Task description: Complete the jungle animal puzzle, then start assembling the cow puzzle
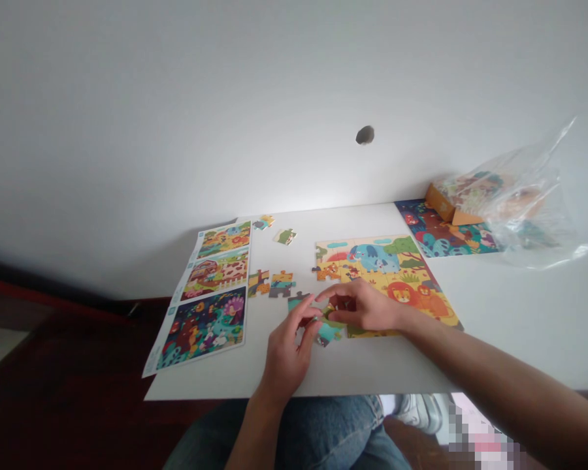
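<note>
A partly joined jigsaw puzzle (406, 274) with elephants and lions lies on the white table (509, 313). At its lower left corner, my right hand (365, 307) is closed, fingertips down on a green puzzle piece. My left hand (289, 346) meets it from the left, thumb and fingers pinched at the edge of the same piece. A teal puzzle piece (329, 334) shows just below the fingertips. Another teal-and-grey piece (298, 300) lies partly behind my left fingers. The fingers hide much of the pieces between the hands.
Loose pieces (281, 284) lie left of the puzzle, others (286, 236) farther back. A picture sheet (208, 323) overhangs the table's left edge. At the back right, a finished dark puzzle (426, 228) lies under a box (443, 203) and a clear plastic bag (534, 209). A wall stands behind.
</note>
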`<state>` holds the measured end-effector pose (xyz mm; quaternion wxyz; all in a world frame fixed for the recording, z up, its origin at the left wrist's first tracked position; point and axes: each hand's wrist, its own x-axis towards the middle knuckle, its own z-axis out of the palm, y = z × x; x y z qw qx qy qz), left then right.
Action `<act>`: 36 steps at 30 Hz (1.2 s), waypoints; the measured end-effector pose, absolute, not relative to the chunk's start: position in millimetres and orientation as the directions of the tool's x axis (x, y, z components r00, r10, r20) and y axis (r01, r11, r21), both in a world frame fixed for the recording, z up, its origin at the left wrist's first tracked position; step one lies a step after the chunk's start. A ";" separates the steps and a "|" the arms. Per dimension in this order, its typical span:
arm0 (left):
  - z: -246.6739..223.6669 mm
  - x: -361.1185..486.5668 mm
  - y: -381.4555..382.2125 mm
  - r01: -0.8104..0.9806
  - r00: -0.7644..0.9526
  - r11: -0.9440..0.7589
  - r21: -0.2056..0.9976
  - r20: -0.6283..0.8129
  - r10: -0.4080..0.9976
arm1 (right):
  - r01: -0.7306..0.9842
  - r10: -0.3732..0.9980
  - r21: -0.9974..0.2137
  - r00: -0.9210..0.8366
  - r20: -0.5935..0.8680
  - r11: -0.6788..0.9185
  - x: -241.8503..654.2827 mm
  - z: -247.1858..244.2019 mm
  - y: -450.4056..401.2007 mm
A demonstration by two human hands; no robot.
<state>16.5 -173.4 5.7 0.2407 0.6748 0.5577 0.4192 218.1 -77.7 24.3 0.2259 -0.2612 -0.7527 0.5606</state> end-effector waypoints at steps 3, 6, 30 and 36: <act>5.1 15.9 -171.5 0.626 -0.042 -0.216 0.749 0.310 0.950 | 0.172 0.696 -0.979 -0.716 -0.051 0.105 214.3 20.7 -80.2; 2.3 14.3 -169.0 0.757 -0.050 -0.175 0.629 0.323 0.945 | 0.227 0.808 -0.972 -0.582 -0.092 0.054 216.2 17.5 -73.7; 8.8 21.9 -172.8 0.914 0.157 -0.238 0.329 0.254 0.954 | 0.516 0.919 -0.809 -0.387 0.073 0.281 225.9 29.1 -62.9; 13.5 20.5 -173.2 0.889 0.206 -0.293 0.351 0.263 0.943 | 0.576 0.961 -0.789 -0.269 0.065 0.214 227.7 21.5 -54.3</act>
